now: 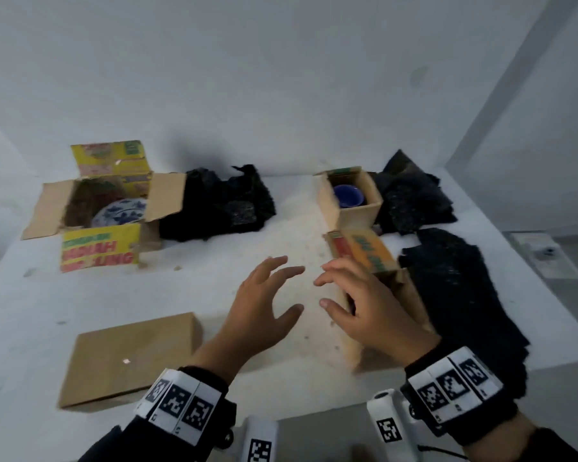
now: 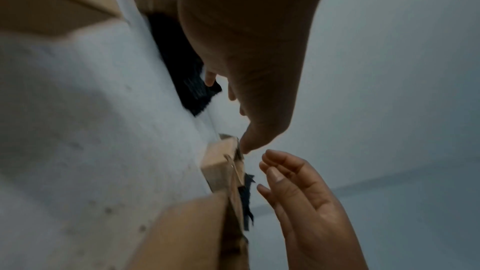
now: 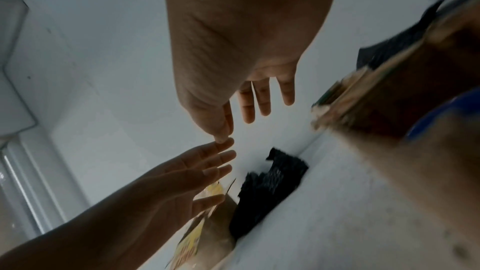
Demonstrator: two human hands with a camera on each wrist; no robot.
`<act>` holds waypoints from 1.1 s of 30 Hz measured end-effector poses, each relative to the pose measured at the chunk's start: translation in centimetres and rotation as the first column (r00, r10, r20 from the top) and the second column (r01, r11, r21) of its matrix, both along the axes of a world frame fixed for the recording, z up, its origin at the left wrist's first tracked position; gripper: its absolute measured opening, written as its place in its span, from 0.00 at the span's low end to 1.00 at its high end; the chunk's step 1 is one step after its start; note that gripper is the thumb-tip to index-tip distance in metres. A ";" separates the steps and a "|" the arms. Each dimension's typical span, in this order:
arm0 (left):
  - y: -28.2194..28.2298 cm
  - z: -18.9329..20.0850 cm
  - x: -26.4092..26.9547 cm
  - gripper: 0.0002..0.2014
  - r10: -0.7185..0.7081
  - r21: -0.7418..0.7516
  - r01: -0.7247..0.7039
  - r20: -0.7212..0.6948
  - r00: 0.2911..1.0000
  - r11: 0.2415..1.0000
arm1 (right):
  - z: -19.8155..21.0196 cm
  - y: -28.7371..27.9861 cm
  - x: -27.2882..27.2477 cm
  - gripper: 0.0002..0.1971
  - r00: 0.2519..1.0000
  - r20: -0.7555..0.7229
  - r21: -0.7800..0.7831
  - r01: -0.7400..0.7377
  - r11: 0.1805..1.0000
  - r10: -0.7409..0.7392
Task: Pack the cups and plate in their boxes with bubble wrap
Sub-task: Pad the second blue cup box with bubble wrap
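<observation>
A blue-and-white plate [image 1: 119, 213] lies in the open yellow box [image 1: 101, 251] at the far left. A blue cup [image 1: 348, 195] sits in a small open cardboard box [image 1: 356, 215] at the far right. A second small box [image 1: 369, 251] with an orange flap stands nearer, partly under my right hand [image 1: 321, 291]. That hand hovers with spread fingers and holds nothing. My left hand [image 1: 296, 288] is beside it over bare table, fingers also spread and empty. In the right wrist view a blue cup rim [image 3: 441, 108] shows inside a box close by.
Black bubble wrap lies in a heap [image 1: 214, 205] by the yellow box, behind the cup box [image 1: 411, 195] and along the right edge [image 1: 454, 288]. A flat cardboard piece [image 1: 131, 358] rests near the front left. The white table [image 1: 214, 261] ends close to me.
</observation>
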State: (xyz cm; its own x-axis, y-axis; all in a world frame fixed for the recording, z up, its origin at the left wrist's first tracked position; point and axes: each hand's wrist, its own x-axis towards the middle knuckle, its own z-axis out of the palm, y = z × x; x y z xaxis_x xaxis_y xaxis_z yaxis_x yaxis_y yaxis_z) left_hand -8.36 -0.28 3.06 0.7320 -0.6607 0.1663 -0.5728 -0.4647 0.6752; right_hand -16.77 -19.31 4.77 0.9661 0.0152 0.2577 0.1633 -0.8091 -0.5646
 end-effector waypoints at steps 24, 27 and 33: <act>-30.9 -3.9 -7.2 0.35 -0.333 0.733 0.346 -0.171 0.927 0.586 | -9.9 -25.0 -8.5 0.34 0.813 -0.531 -0.422 -0.007 0.906 -0.241; -31.6 -4.2 -7.2 0.39 -0.274 0.751 0.324 -0.196 0.942 0.576 | -10.0 -26.1 -7.8 0.15 0.860 -0.481 -0.253 0.053 0.966 -0.173; -32.7 -3.7 -5.6 0.34 -0.236 0.741 0.196 -0.053 0.970 0.642 | -7.9 -28.3 -6.4 0.15 0.887 -0.417 -0.117 0.163 0.980 -0.197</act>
State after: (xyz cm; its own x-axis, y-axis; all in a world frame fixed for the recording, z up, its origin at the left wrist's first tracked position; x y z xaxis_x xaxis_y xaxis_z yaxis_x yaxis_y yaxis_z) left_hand -13.96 -32.99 -0.62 0.5574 -0.7179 -0.4170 -0.7421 -0.6560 0.1375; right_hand -23.21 -47.57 -3.13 0.9709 -0.1666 -0.1722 -0.2305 -0.8452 -0.4821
